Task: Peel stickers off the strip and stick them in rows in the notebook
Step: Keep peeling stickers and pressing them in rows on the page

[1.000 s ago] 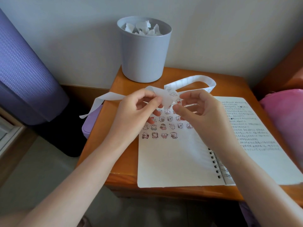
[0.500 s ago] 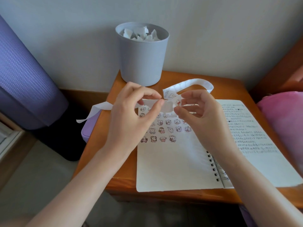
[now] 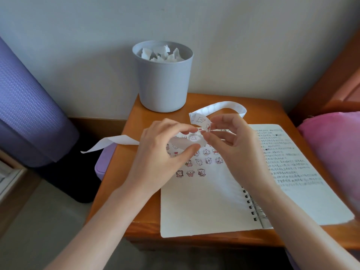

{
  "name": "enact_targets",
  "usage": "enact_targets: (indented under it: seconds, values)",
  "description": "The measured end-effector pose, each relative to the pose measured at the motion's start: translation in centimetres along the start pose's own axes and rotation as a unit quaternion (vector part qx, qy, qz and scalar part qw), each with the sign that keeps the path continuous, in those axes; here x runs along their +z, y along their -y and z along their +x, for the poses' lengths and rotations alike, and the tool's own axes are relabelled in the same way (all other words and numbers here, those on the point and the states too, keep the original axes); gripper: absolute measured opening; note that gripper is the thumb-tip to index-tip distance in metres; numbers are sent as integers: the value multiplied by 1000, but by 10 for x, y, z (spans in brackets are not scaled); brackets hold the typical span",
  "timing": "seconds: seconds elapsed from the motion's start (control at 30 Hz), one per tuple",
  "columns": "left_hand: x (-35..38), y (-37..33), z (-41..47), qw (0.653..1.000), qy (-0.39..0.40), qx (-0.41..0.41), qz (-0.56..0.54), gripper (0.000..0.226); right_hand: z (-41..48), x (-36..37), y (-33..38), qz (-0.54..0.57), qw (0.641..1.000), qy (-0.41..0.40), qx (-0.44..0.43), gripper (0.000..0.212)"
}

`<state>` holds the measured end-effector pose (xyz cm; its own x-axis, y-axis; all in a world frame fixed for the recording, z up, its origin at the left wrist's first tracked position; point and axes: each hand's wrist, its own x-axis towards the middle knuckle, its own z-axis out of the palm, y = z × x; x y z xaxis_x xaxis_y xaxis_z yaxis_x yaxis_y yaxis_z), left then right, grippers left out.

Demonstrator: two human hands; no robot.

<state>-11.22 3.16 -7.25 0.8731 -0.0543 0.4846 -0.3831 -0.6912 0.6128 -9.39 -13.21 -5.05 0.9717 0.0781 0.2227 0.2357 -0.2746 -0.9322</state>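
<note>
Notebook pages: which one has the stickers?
The left page of the notebook, blank apart from rows of stickers. The right page holds only handwriting.

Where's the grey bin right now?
In the head view, the grey bin stands at the back left corner of the wooden table, against the wall, just beyond the sticker strip and both hands.
</note>
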Motion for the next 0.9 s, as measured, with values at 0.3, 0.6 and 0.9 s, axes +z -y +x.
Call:
enact_targets:
  seconds: [0.3,0.6,0.9]
  values:
    - [-2,-9,0,991,12,-65,-117,16,0,0,1,19,1000,5,2,20]
    - [-3,-12,-1,983,51,-114,-136,21,2,1,0,24,1000,16,-2,18]
    - [-7,-9,2,972,-27,-135,-189,15,0,-4,5,-70,995,-53,-56,9]
